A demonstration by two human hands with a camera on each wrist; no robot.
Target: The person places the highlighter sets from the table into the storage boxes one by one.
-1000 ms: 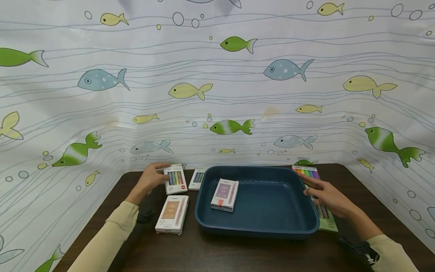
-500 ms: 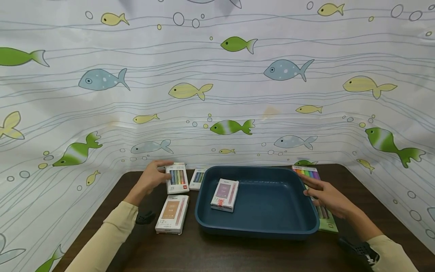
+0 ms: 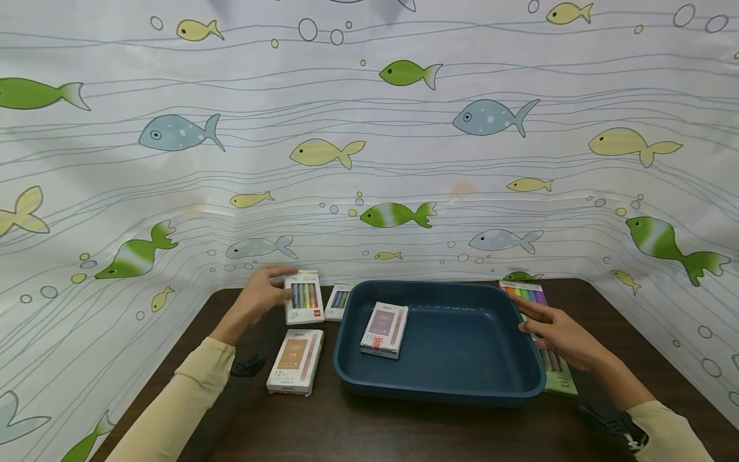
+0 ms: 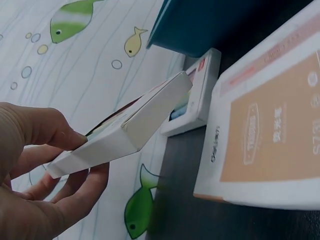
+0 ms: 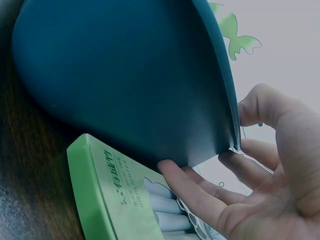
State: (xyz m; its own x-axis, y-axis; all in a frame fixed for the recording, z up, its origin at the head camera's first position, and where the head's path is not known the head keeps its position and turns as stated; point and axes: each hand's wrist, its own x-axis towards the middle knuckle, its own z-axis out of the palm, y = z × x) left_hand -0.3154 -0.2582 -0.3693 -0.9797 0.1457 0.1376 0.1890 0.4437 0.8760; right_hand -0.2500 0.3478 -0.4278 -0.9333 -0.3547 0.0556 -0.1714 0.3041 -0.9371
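My left hand [image 3: 261, 297] pinches the left edge of a white pen box [image 3: 305, 298] with a window onto coloured pens. In the left wrist view this box [image 4: 120, 131] tilts up above the table, thumb on one face and fingers on the other. Below it in the head view lies a white box with an orange panel [image 3: 296, 361]. My right hand [image 3: 562, 335] rests its fingers against the right side of the blue tray [image 3: 444, 393], thumb at the rim. Under that hand lies a green highlighter pack [image 5: 117, 192], partly hidden.
In the tray's left half lies a white box with a purple panel [image 3: 384, 330]. Another white pen box [image 3: 337, 301] stands close against the tray's left wall. A fish-printed curtain [image 3: 369, 192] rises behind the dark table [image 3: 375, 430].
My left hand has moved slightly right and up with the white pen box. My right hand stays at the tray's side. The head view has shifted a little.
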